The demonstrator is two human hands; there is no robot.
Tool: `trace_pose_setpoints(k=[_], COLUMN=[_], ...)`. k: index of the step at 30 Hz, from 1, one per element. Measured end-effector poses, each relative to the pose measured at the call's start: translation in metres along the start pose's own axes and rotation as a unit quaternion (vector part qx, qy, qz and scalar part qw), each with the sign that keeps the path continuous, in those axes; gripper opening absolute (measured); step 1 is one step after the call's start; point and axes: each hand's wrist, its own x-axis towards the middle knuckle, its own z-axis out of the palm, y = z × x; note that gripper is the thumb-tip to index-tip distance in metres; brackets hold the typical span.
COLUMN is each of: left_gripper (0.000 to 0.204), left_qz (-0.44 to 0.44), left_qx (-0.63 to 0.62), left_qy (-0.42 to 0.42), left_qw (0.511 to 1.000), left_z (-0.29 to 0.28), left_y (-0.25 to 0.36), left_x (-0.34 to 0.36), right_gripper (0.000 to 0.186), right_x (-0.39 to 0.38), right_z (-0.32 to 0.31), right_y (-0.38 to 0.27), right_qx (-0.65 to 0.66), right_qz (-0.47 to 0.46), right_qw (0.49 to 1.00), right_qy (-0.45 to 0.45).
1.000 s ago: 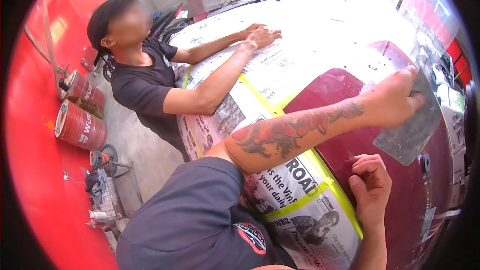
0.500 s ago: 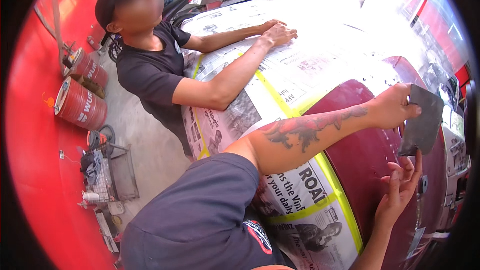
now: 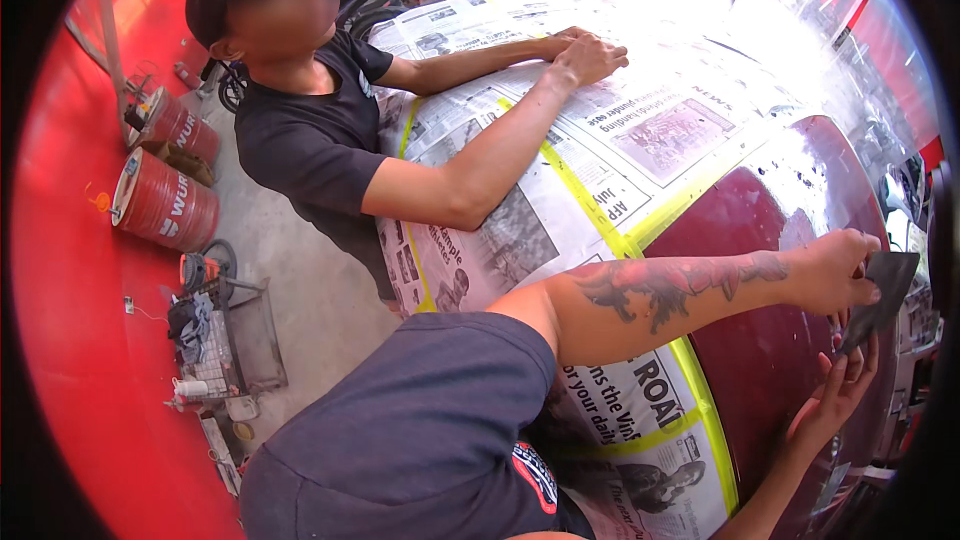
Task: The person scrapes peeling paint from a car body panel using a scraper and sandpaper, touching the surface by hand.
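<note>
In my left hand [image 3: 838,268], closed at the end of a tattooed forearm, is a dark grey sheet [image 3: 884,292] that looks like sandpaper. My right hand [image 3: 832,398] is raised just below it, fingers stretched upward, with fingertips at the sheet's lower edge. Whether those fingertips grip it, I cannot tell. Both hands are over the right side of a dark red, glossy car panel [image 3: 745,340]. Newspaper [image 3: 630,395] covers the bodywork beside the panel, and yellow masking tape [image 3: 712,430] runs along its border.
Across the papered bodywork a co-worker [image 3: 300,130] in dark clothes leans, with both hands [image 3: 590,58] on the newspaper. Two red drums [image 3: 165,202] stand by the red wall [image 3: 75,340] at left. A metal cart [image 3: 250,335] with cloths sits on the grey floor [image 3: 320,340].
Both my hands have moved rightward and the sheet is now tilted more edge-on. My right fingers have come up closer against its lower edge. The co-worker's hands appear slightly farther right.
</note>
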Motion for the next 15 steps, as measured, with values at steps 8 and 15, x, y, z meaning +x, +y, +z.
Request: trace_pose_setpoints(k=[8, 15], left_gripper=[0.021, 0.022], left_qz=[0.017, 0.071], left_qx=[0.116, 0.175], left_qy=[0.001, 0.037], left_qw=[0.993, 0.981], left_z=[0.007, 0.009], left_y=[-0.003, -0.016], left_x=[-0.006, 0.001], right_gripper=[0.056, 0.043], right_x=[0.007, 0.019], right_z=[-0.035, -0.102], right_y=[0.009, 0.034], right_qx=[0.076, 0.149], right_qz=[0.006, 0.066], right_qw=[0.997, 0.986], right_qy=[0.017, 0.044])
